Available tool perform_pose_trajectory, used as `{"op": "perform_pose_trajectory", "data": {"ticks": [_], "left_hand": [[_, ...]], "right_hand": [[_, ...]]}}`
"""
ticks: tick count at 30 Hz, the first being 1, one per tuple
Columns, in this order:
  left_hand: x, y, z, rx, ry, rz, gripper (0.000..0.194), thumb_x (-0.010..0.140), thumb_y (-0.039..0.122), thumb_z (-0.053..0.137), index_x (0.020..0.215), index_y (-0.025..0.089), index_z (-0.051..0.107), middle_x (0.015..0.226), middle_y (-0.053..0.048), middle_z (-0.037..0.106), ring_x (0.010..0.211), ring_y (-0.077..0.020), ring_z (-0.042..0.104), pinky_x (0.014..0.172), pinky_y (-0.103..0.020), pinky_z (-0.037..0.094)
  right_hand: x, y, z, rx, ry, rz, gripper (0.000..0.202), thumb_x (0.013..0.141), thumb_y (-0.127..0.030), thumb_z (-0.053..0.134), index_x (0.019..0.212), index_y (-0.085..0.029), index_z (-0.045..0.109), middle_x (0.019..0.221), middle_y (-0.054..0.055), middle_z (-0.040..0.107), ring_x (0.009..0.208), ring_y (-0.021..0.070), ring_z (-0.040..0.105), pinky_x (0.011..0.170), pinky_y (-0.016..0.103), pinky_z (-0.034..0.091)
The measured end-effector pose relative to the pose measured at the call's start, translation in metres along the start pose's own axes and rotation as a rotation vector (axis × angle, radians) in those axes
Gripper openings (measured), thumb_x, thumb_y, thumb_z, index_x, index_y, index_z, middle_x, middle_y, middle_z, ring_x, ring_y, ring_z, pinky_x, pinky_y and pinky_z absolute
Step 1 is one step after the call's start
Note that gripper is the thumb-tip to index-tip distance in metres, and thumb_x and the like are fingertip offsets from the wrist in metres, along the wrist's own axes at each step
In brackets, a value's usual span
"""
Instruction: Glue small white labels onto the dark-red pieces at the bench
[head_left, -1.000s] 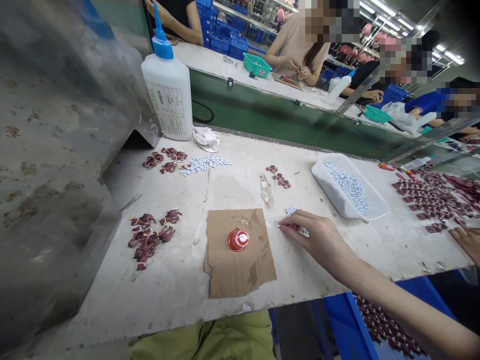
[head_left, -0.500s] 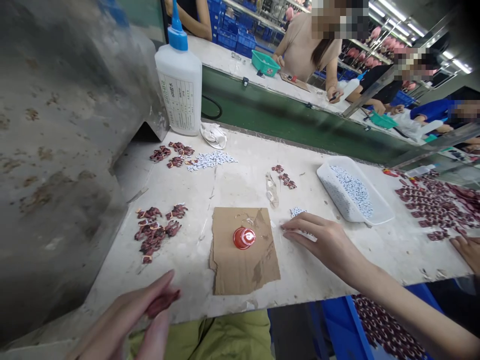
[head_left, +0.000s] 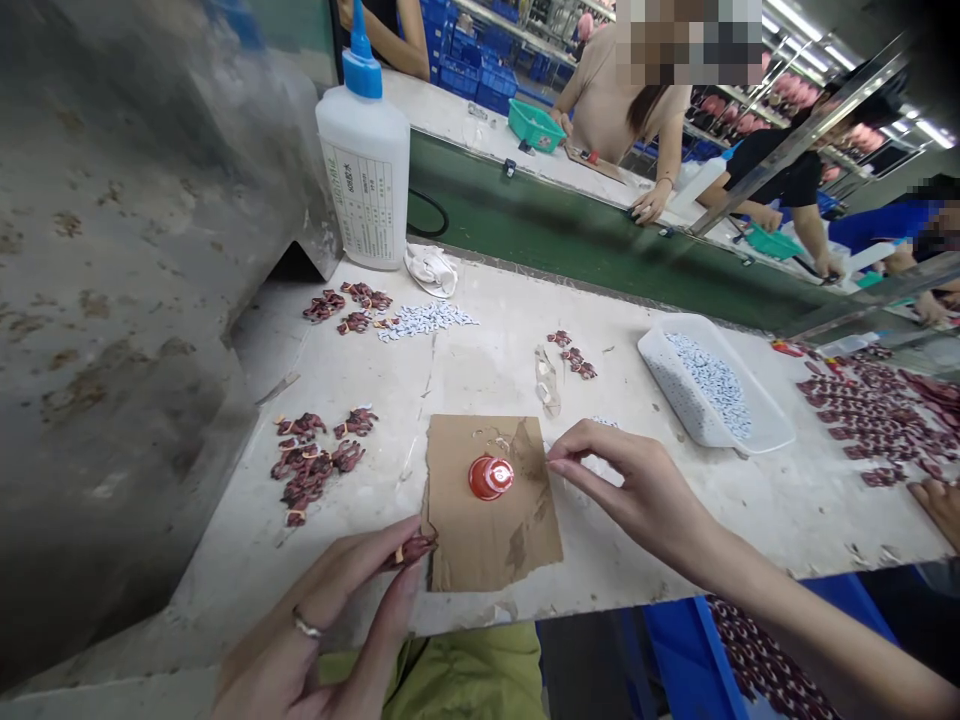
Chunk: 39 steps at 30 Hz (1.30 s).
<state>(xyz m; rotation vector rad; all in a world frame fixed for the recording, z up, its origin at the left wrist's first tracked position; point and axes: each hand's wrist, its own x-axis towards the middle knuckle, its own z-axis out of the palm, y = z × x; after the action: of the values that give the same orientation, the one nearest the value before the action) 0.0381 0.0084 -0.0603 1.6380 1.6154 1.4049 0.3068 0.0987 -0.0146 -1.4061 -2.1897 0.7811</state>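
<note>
Between thumb and fingers, my left hand (head_left: 337, 610) holds a small dark-red piece (head_left: 412, 550) with a pale band, at the left edge of a cardboard sheet (head_left: 465, 550). A round red cap-like object (head_left: 491, 478) lies on the cardboard. My right hand (head_left: 630, 480) is pinched at the cardboard's right edge; whatever its fingertips hold is too small to make out. Behind that hand lie a few small white-blue pieces (head_left: 604, 422), partly covered. Dark-red pieces (head_left: 307, 465) are piled on the table at the left.
A glue bottle (head_left: 367, 180) stands at the back left by a crumpled white cloth (head_left: 431, 270) and white-blue pieces (head_left: 427, 318). A white basket (head_left: 705, 390) sits at the right, near many dark-red pieces (head_left: 862, 410). A blue crate (head_left: 675, 650) is below. People work across the divider.
My left hand has moved right and up to the cardboard with the dark-red piece. My right hand has shifted slightly left, from the small white-blue pieces to the cardboard's edge.
</note>
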Motion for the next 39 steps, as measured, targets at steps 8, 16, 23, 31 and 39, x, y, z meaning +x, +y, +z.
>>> {"op": "perform_pose_trajectory", "data": {"ticks": [8, 16, 23, 31, 39], "left_hand": [[0.011, 0.003, -0.001, 0.143, -0.054, 0.169, 0.025, 0.098, 0.020, 0.063, 0.121, 0.028, 0.068, 0.110, 0.009, 0.073, 0.097, 0.0017, 0.068, 0.099, -0.001, 0.046], [0.014, 0.013, 0.005, 0.131, 0.006, 0.124, 0.015, 0.096, 0.025, 0.066, 0.110, 0.031, 0.069, 0.100, 0.013, 0.076, 0.084, -0.0025, 0.072, 0.090, -0.009, 0.056], [0.015, 0.008, 0.011, 0.040, -0.078, 0.216, 0.028, 0.093, 0.012, 0.068, 0.117, 0.026, 0.067, 0.104, 0.008, 0.072, 0.090, -0.0007, 0.068, 0.096, -0.006, 0.051], [0.016, 0.013, 0.017, -0.012, -0.129, 0.220, 0.029, 0.091, 0.012, 0.070, 0.114, 0.028, 0.066, 0.106, 0.011, 0.074, 0.088, 0.0003, 0.070, 0.098, -0.004, 0.051], [0.014, 0.014, 0.021, -0.070, -0.166, 0.190, 0.030, 0.092, 0.011, 0.068, 0.115, 0.030, 0.066, 0.106, 0.011, 0.074, 0.093, -0.0017, 0.071, 0.097, -0.008, 0.055]], "right_hand": [[0.011, -0.024, 0.010, 0.110, 0.003, -0.102, 0.013, 0.094, -0.014, 0.070, 0.102, -0.023, 0.075, 0.097, -0.002, 0.078, 0.086, 0.0111, 0.073, 0.078, 0.022, 0.055], [0.014, -0.026, 0.013, 0.078, -0.003, -0.127, 0.017, 0.093, -0.008, 0.068, 0.097, -0.023, 0.074, 0.092, -0.001, 0.076, 0.083, 0.0115, 0.071, 0.075, 0.023, 0.055], [0.012, -0.021, 0.013, 0.058, -0.032, -0.151, 0.017, 0.097, -0.013, 0.064, 0.102, -0.024, 0.075, 0.098, 0.004, 0.077, 0.089, 0.0177, 0.072, 0.076, 0.031, 0.057], [-0.002, -0.048, 0.020, 0.311, 0.049, -0.192, 0.019, 0.092, -0.009, 0.070, 0.102, -0.025, 0.073, 0.097, 0.001, 0.076, 0.089, 0.0154, 0.071, 0.077, 0.030, 0.059], [-0.007, -0.054, 0.028, 0.400, 0.016, -0.166, 0.017, 0.093, -0.009, 0.069, 0.102, -0.023, 0.073, 0.097, 0.003, 0.076, 0.088, 0.0161, 0.071, 0.079, 0.032, 0.060]]}}
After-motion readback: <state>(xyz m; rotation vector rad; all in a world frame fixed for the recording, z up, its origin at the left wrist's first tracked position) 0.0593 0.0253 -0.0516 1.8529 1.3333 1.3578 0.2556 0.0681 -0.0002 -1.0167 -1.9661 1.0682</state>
